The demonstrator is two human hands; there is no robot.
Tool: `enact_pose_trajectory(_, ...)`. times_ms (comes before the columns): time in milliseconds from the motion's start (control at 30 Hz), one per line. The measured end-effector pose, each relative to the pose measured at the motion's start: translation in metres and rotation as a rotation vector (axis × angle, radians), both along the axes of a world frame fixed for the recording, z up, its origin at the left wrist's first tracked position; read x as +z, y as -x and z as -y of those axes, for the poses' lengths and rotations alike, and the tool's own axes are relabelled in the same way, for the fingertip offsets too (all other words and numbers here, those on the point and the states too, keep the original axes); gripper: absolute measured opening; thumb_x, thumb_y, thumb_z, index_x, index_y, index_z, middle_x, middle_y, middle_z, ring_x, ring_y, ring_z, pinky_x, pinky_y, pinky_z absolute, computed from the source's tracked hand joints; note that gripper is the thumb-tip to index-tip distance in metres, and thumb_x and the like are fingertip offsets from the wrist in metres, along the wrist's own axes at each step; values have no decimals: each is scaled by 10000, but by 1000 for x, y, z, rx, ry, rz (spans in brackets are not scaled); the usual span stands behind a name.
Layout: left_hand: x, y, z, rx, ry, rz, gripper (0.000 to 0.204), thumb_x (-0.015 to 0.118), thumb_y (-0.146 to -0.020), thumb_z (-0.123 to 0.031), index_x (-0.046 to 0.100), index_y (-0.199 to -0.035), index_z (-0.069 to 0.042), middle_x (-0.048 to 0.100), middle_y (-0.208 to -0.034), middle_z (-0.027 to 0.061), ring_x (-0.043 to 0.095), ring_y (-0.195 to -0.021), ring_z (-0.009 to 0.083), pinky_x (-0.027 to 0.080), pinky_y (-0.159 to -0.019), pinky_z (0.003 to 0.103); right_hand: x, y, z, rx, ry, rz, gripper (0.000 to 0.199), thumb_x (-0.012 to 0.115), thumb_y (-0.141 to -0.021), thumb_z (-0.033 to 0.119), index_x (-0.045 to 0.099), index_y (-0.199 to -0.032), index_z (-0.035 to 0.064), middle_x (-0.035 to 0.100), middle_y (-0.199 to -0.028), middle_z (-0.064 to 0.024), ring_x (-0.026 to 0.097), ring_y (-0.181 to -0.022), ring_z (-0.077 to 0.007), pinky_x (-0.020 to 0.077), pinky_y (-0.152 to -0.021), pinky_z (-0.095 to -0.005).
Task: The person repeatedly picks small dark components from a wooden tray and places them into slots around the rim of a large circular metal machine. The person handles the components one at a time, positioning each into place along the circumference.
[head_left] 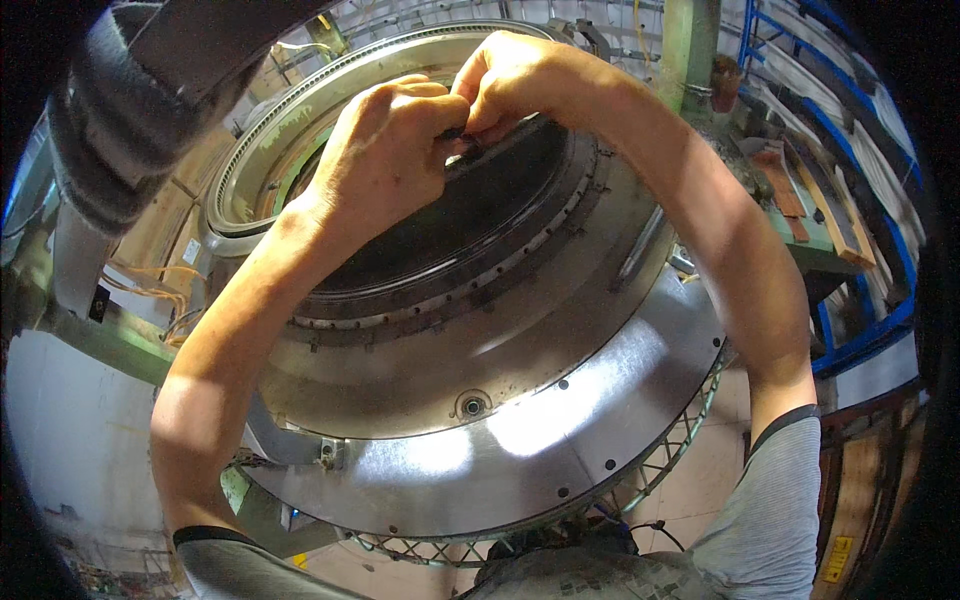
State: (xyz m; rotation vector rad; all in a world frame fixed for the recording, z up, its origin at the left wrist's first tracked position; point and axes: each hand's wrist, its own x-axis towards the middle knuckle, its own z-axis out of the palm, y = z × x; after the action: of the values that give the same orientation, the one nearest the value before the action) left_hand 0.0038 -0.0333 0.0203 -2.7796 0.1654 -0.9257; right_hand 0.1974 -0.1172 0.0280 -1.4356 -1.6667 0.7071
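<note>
A large round metal machine fills the view, with a shiny outer disc [590,400] and a darker inner ring [480,270] studded with small holes. My left hand [385,155] and my right hand [510,80] meet at the far side of the dark central opening. Both are pinched together on a small dark part [462,133] at the inner rim; what it is cannot be made out. Behind my hands lies a pale toothed ring [255,150]. A small round fitting [472,406] sits near the front of the grey cone-shaped surface.
A thick grey padded duct [120,110] arches at the upper left. A green post [690,45] stands behind the machine. Blue racking [865,335] with wooden strips [805,205] runs along the right. A wire mesh skirt [660,465] hangs under the disc. Pale floor shows below.
</note>
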Motion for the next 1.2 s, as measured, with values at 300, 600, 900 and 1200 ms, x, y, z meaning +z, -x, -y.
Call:
enact_pose_trajectory(300,-2,-3,1,-91,21,77,128,717,-751,53,638,-840,5,589,-771,154,605,-782,377,487,-706,458,2,-3,-3,20,10,40,219,750,-756,-7,797,-967,-42,759,-842,-113,738,-756,-170,626,-740,-283)
enact_pose_trajectory(600,-5,-4,0,-107,25,107,138,709,-755,50,659,-869,-8,605,-784,152,628,-803,371,506,-718,449,-1,-12,-14,14,5,125,209,739,-738,-7,792,-934,-55,750,-811,-104,735,-742,-164,623,-732,-278)
enact_pose_trajectory(900,-3,0,0,32,-7,18,148,737,-788,-8,702,-931,-20,686,-876,151,695,-925,357,564,-845,446,-2,-9,-12,-32,17,116,174,757,-744,-5,783,-908,-55,748,-809,-97,740,-738,-165,627,-711,-277)
enact_pose_trajectory(1200,-3,0,-1,-9,-2,38,164,741,-780,-1,710,-939,-25,694,-886,151,695,-932,365,565,-845,448,0,-9,-13,-17,33,126,154,753,-763,-15,778,-909,-57,737,-794,-88,727,-710,-156,623,-686,-274)
